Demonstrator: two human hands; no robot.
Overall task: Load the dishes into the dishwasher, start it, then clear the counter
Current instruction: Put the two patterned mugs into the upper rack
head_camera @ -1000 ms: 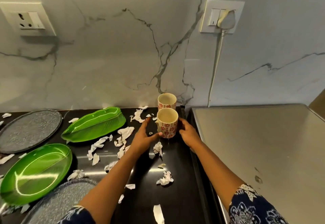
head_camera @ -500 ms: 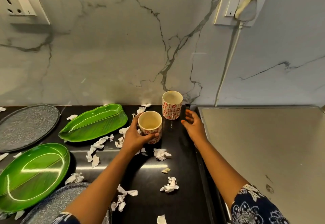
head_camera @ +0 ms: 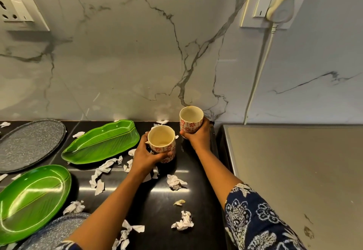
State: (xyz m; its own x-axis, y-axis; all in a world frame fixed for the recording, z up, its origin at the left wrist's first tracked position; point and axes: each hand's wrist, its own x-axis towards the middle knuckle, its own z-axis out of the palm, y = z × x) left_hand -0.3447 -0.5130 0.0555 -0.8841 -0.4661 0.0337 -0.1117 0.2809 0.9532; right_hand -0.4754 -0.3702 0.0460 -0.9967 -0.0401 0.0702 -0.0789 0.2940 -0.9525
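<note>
left hand (head_camera: 145,157) wraps the near mug (head_camera: 162,142) round its wall, over the desk (head_camera: 202,210) | right hand (head_camera: 198,135) clasps the far mug (head_camera: 191,119) low on its side, near the backsplash (head_camera: 137,63) | both upright | judged stiff ceramic, light, breakable, glaze slippery: hold round the body, not the rim

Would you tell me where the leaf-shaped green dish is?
Head view, centre-left: dish on black counter, between grey speckled plate and left hand's floral mug.
</note>
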